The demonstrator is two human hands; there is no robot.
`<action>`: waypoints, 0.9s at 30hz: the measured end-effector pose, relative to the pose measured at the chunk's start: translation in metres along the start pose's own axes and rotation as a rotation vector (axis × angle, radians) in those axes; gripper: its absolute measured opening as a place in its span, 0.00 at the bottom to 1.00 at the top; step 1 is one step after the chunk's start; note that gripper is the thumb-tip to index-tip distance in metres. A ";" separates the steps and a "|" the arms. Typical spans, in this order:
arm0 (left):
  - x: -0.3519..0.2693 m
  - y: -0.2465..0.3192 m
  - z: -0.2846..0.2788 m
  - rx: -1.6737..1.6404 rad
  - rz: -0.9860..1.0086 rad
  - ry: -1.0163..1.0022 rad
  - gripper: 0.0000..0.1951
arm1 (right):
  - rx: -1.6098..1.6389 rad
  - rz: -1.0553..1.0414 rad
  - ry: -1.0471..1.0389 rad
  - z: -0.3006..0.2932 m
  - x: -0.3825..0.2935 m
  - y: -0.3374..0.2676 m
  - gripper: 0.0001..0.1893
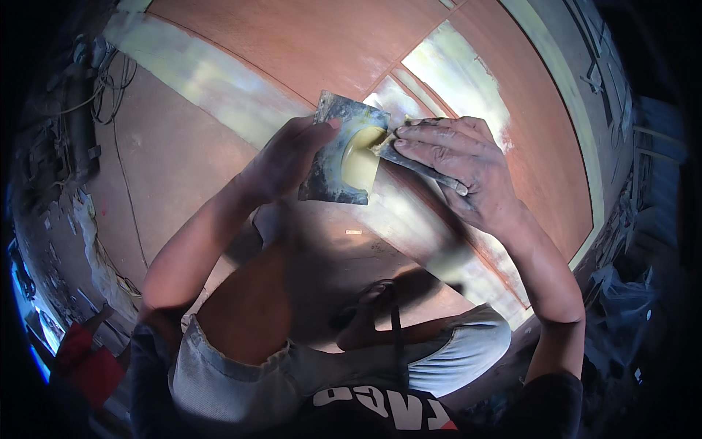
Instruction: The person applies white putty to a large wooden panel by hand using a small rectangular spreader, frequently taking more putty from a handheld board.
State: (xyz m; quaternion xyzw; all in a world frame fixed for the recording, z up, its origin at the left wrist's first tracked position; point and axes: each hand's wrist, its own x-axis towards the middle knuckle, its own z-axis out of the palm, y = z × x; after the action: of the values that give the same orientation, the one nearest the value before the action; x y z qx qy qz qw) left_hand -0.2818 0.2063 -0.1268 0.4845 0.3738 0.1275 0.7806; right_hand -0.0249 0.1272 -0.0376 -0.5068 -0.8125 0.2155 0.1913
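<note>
My left hand (293, 151) grips the left edge of a dark, stained flat plate (329, 178), its thumb lying on top. A smooth mound of pale yellow paste, which looks like filler (359, 164), covers the plate's right part. In my right hand (466, 159) is a dark flat spreader (419, 169), its fingers laid along it. The spreader's left end, smeared with paste, meets the plate's right edge beside the filler. Below both hands lies a reddish-brown panel surface (285, 44) with wide pale filled bands (219, 93) across it.
Cables (109, 90) hang in loops at the upper left. A red object (90, 365) lies at the lower left. Crumpled clear plastic (625, 296) is on the right. My bent legs and a foot (378, 293) are on the surface close below the hands.
</note>
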 end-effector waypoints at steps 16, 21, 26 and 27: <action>0.064 0.040 0.023 -0.272 -0.082 0.070 0.22 | -0.132 0.019 -0.156 -0.007 -0.036 0.036 0.21; 0.193 0.075 -0.029 -0.009 0.412 0.346 0.25 | -0.348 0.289 0.033 -0.042 -0.043 0.132 0.28; 0.337 0.080 -0.089 0.951 0.588 0.805 0.30 | -0.580 0.216 0.014 -0.052 0.017 0.221 0.26; 0.349 0.081 -0.089 0.958 0.521 0.837 0.31 | -0.628 0.201 -0.012 -0.050 0.029 0.232 0.26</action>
State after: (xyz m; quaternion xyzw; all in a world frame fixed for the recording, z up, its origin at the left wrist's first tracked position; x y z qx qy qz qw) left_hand -0.0917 0.5011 -0.2409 0.7602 0.5304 0.3081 0.2141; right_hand 0.1617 0.2528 -0.1195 -0.6173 -0.7863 -0.0249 -0.0012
